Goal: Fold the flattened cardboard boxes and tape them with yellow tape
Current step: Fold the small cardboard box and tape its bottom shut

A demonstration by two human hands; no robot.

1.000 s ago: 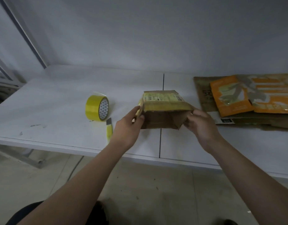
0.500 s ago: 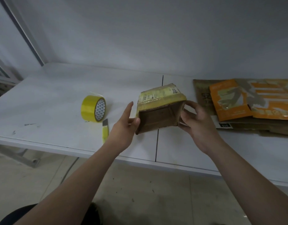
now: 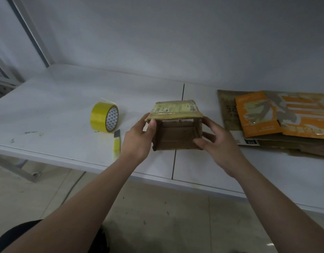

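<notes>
A small brown cardboard box (image 3: 175, 136) is held above the white table (image 3: 57, 110), its open side turned toward me and a yellow-taped face on top. My left hand (image 3: 139, 137) grips its left wall, thumb on the near edge. My right hand (image 3: 214, 141) grips the right wall, fingers curled round it. A roll of yellow tape (image 3: 103, 119) stands on edge to the left of the box. A stack of flattened cardboard boxes (image 3: 278, 123), brown and orange, lies at the right.
A yellow utility knife (image 3: 117, 144) lies on the table just left of my left hand, near the front edge. A seam (image 3: 177, 125) splits the tabletop behind the box. The wall runs close behind the table.
Both hands have turned the box so its open side faces me squarely and the taped face lies level on top. The tape roll and knife have not moved.
</notes>
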